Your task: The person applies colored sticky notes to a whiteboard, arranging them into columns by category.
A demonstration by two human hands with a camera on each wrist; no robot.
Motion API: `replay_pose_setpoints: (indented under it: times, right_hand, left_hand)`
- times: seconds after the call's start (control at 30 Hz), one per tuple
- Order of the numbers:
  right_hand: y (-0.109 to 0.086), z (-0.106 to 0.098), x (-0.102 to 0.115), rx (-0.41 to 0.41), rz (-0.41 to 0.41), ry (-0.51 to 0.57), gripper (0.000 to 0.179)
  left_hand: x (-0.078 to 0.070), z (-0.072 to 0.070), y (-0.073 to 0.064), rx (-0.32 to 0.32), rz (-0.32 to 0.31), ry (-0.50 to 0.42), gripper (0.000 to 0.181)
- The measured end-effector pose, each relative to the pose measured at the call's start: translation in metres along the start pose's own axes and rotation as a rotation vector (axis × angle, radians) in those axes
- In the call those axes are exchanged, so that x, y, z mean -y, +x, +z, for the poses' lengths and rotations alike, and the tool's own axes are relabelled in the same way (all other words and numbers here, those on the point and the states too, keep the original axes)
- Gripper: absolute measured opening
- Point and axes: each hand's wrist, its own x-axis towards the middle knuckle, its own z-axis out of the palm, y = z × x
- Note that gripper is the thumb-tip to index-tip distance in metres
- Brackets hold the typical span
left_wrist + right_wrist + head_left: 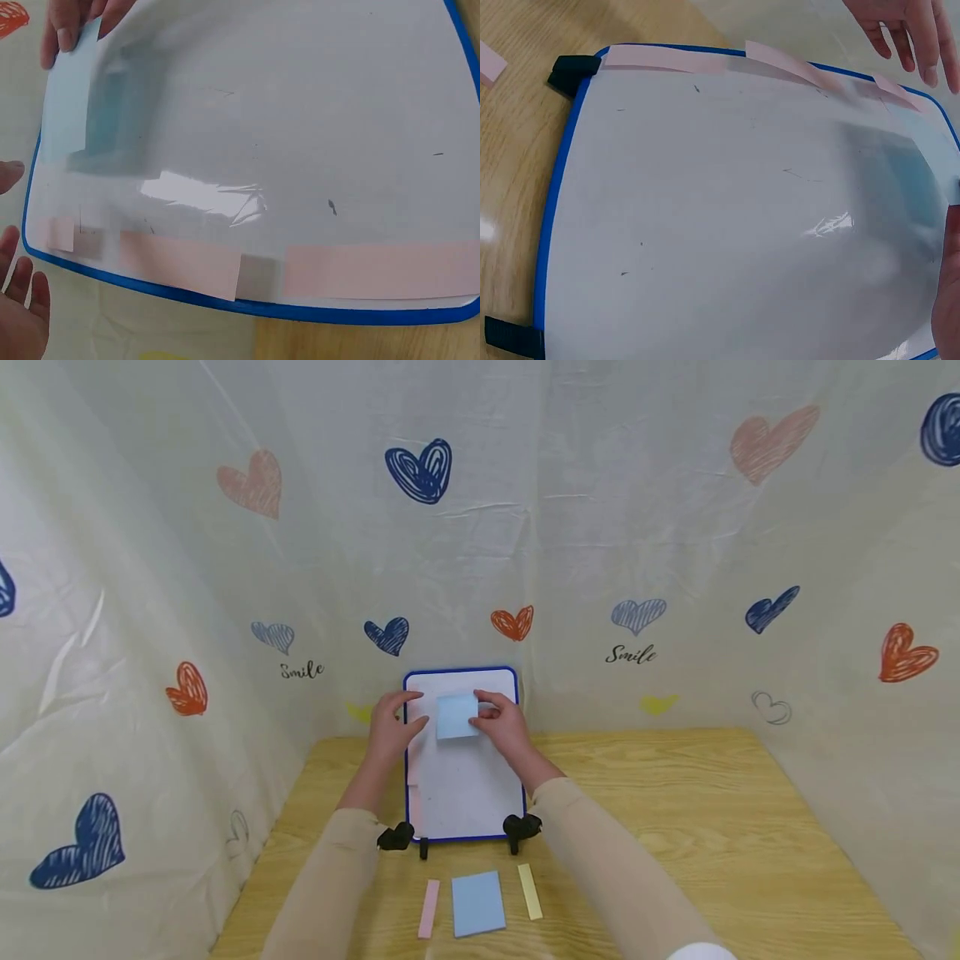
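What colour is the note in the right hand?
The note is light blue, clearest in the head view.

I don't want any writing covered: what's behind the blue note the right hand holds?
Behind the blue note is the whiteboard, showing the note's shadow. In the head view, the patch the note covers cannot be seen.

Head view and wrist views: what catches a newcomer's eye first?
First, the pale blue square paper note, pinched by the right hand in front of the blue-rimmed white rectangular board. Behind it, a whitish hanging sheet printed with hearts fills the upper head view. Nearer the camera, a blue square paper pad lies between a pink paper strip and a yellow paper strip.
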Motion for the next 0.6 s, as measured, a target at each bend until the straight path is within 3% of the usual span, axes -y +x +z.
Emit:
replay_pose_setpoints:
  times: [0.13, 0.43, 0.6]
  right_hand:
    - [0.006, 0.005, 0.001, 0.002, -0.009, -0.016, 0.049]
    - [0.014, 0.017, 0.000, -0.009, -0.023, 0.006, 0.051]
    - [0.018, 0.018, 0.000, -0.040, -0.041, -0.039, 0.051]
  left_hand:
    - [0.002, 0.001, 0.006, 0.017, -0.024, 0.003, 0.047]
    - [0.013, 0.005, 0.013, 0.063, -0.143, -0.052, 0.063]
    - [0.014, 0.011, 0.014, 0.077, -0.186, -0.066, 0.068]
